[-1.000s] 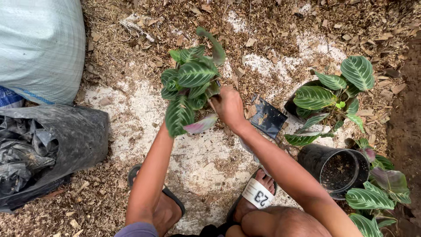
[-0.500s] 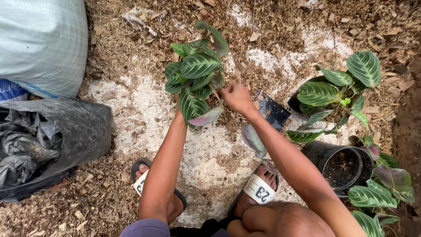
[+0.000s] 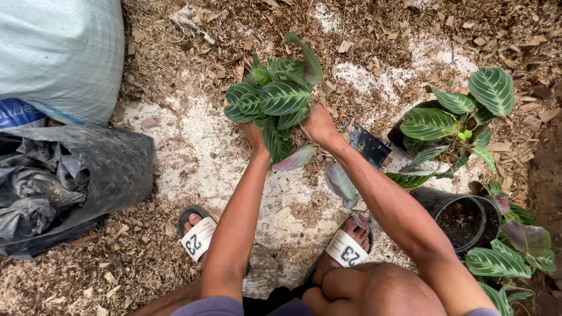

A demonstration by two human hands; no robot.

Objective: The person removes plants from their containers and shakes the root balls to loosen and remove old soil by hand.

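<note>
**Striped plant held by both hands**

Since the earlier frame, my hands have carried the striped plant (image 3: 275, 102) slightly left. My left hand (image 3: 254, 136) grips its base from the left; my right hand (image 3: 319, 124) closes on the right side. It is above pale ground (image 3: 193, 152), near a black bag (image 3: 366, 143) and a potted plant (image 3: 451, 117).

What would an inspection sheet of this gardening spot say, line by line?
Surface: pale ground patch ringed by wood chips.
Job's things: striped-leaf plant, held from both sides at its base.
Clutter: black plastic piece; black pot holding soil; potted plant; more striped leaves.
Grippers: left hand and right hand grip the plant's base.
Cables: nothing seen.
Surroundings: white woven sack; black plastic bag; sandalled feet.
</note>
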